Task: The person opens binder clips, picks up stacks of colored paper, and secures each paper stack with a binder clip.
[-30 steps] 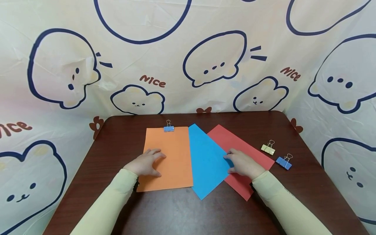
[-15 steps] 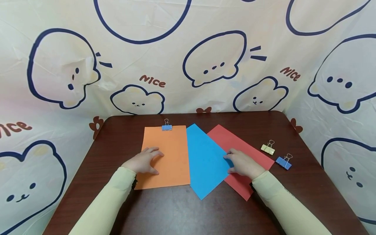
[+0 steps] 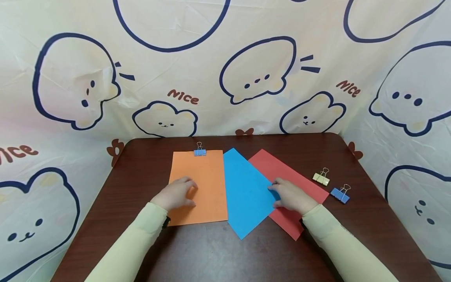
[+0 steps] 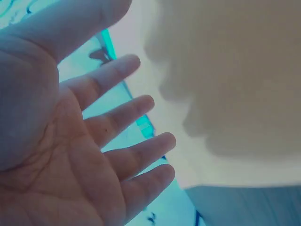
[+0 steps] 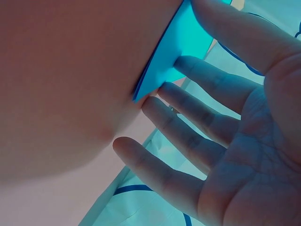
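Observation:
My left hand [image 3: 177, 194] is over the left half of an orange sheet of paper [image 3: 209, 176], fingers spread. In the left wrist view, a shadow of the fingers [image 4: 131, 157] falls on the pale-looking sheet. A blue binder clip [image 3: 199, 152] sits on the sheet's far edge, its wire handles pointing away. To the right lies a blue sheet [image 3: 246, 188], turned at an angle and overlapping a red sheet [image 3: 292, 176]. My right hand [image 3: 291, 196] rests at the blue sheet's right corner, over the red one. In the right wrist view its fingertips [image 5: 181, 63] touch the papers.
A cream binder clip [image 3: 321, 178] and another blue binder clip [image 3: 340, 195] lie to the right of the red sheet on the dark wooden table [image 3: 197, 254]. A cartoon-printed curtain [image 3: 211, 78] surrounds the table's back and sides.
The orange sheet with its clip has slid slightly left and away from me, under my left hand. Since then my left hand has shifted a little right. My right hand has stayed put.

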Demonstrator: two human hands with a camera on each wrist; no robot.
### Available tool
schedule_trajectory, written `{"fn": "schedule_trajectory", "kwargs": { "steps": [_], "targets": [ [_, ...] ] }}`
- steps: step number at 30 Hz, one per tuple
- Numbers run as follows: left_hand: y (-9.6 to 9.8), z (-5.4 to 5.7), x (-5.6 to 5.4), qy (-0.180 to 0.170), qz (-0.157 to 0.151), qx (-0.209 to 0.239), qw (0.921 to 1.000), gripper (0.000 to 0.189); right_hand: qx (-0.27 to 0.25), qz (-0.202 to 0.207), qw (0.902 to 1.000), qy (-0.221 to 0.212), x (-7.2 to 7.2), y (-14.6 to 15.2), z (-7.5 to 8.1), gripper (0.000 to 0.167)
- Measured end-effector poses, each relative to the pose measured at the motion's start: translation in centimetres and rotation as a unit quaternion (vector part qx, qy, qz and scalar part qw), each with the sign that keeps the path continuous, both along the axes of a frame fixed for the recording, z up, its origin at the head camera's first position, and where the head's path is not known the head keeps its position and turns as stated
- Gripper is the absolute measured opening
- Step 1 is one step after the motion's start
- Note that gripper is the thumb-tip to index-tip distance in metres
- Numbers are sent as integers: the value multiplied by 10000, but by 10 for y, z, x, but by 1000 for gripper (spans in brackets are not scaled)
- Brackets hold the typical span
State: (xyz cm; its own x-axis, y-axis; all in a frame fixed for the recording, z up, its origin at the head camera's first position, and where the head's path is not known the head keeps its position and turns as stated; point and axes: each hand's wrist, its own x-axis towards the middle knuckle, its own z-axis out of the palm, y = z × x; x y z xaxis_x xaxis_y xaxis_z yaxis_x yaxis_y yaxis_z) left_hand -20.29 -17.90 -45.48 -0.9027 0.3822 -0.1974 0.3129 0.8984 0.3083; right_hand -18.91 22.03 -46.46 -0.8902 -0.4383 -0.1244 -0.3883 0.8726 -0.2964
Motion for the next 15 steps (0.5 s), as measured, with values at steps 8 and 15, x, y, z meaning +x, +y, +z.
{"fn": "schedule_trajectory", "kwargs": {
  "steps": [8,15],
  "targets": [
    [28,3,17,698,-375,-153,9967,49,61,17,10000,27,0,0,1,59],
    [46,-4,28,850,-389,-148,9955,51,57,-17,10000,9,-1,0,0,59]
  ]
}}
